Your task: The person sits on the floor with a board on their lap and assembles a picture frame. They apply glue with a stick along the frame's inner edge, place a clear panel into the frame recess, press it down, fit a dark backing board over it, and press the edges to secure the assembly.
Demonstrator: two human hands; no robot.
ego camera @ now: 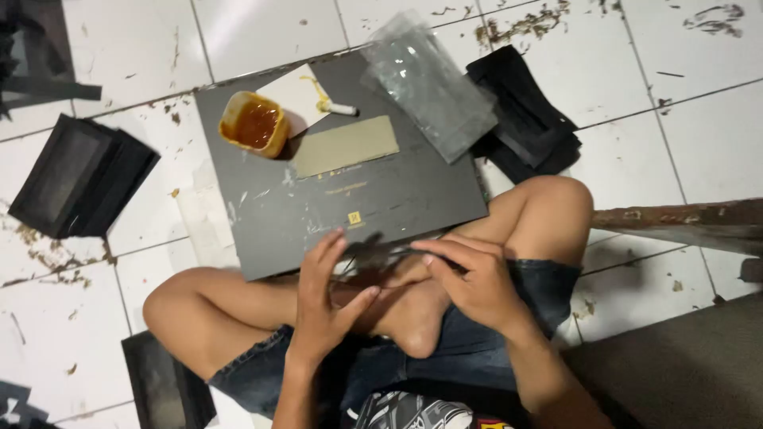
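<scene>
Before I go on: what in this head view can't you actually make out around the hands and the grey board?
- Head view: what the left hand and right hand pinch is a thin dark blurred piece, its shape masked by fingers.
- Near edge of the grey board: hidden under both hands.
- Small gold mark on the board: too small to read.
- Dark tray by the knee: cut off by the bottom edge.
- Contents of the clear bags: lost in glare.

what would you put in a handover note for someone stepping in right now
Left hand: fingers spread, touching the near edge of the dark grey board.
Right hand: pinching a thin dark piece over the lap.
On the board: glue cup, tan strip, white card, clear sleeves.
Done: cannot tell.
Left: tan strip lies loose; black box and black stack sit untouched on the floor.
</scene>
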